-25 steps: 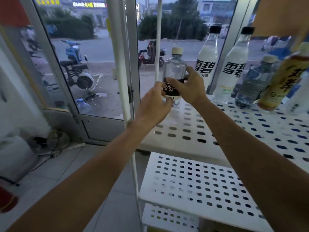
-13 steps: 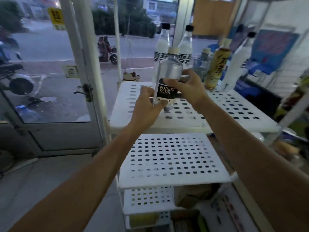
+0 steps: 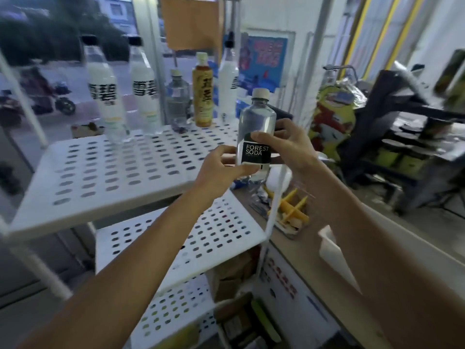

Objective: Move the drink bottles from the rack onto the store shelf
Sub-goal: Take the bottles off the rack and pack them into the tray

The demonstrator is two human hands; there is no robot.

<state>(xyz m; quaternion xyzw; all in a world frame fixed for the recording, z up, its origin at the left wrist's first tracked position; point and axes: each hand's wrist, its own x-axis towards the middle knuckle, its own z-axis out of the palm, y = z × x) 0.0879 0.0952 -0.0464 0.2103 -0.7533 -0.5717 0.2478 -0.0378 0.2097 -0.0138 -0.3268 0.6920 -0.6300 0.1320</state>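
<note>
We hold the Forest Soda bottle (image 3: 256, 137) upright in both hands, off the right edge of the white rack (image 3: 105, 172). Left hand (image 3: 221, 170) pinches its lower label; right hand (image 3: 289, 144) wraps its far side. Five bottles, blurred, seem to stand at the rack's back.

Clear soda bottle (image 3: 256, 127), black label; white perforated rack (image 3: 120, 170)
</note>
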